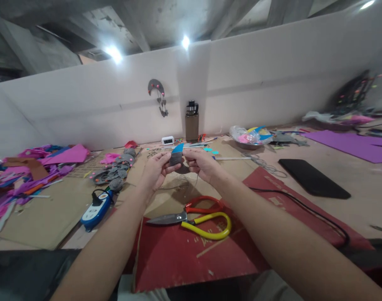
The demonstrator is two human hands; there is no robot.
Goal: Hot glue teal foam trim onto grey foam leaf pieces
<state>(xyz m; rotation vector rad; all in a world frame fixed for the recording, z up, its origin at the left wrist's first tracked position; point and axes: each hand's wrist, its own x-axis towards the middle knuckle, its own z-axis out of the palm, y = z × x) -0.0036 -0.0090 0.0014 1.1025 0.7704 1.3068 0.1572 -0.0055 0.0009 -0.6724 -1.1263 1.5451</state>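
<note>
Over the cardboard (165,197), near the middle of the table (362,215), two bare hands meet at a small grey piece (176,159) with a blue piece (178,149) standing up from its top edge. The left hand (157,170) is nearly closed, pinching the grey piece between thumb and fingers from its left side. The right hand (199,164) has its fingers bent and drawn together at the right edge; whether they grip the piece or only touch it cannot be told.

Nearer the person, between the forearms, scissors (180,217) with one red and one yellow handle lie on a red board (193,269), blades pointing left. To the left are a power strip (95,212) with a black plug in it, a cluster of grey discs with pink beads (115,172), and a heap of coloured scraps (65,156). A phone (313,177) lies to the right, with a purple sheet (350,145) beyond it. Toward the wall stand a clock (167,141), a bottle (191,126) and a filled bowl (249,146); a grey moon (155,85) hangs above.
</note>
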